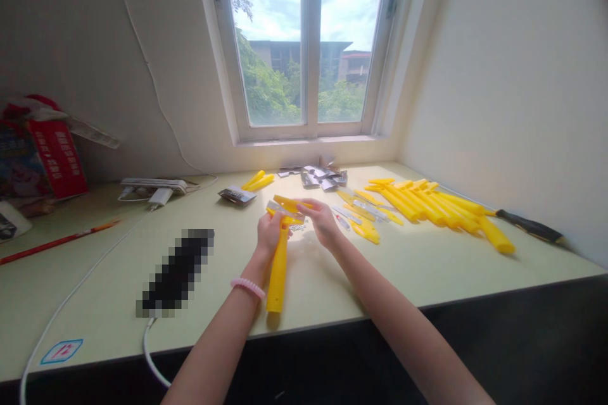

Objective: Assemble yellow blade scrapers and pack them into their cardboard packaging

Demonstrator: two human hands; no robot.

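A yellow-handled scraper [278, 272] slants toward the table's front edge, its head pointing away from me. My left hand [269, 233] is closed round the scraper near the head, where a metal blade [295, 214] shows. Opposite it, my right hand [320, 221] pinches a flat yellow plastic piece [286, 204] that lies across the blade. Fingers hide part of the joint, so how the pieces are seated cannot be made out. Right of my hands lie loose yellow plastic pieces [365, 230] and metal blades [370, 208].
Several yellow handles [413, 202] lie in a row at right, beside a black-handled tool [529, 226]. Grey packets [327, 178] sit below the window. At left are a blurred-out black device [178, 272] on a white cable, a power strip [156, 186] and a red stick [57, 242].
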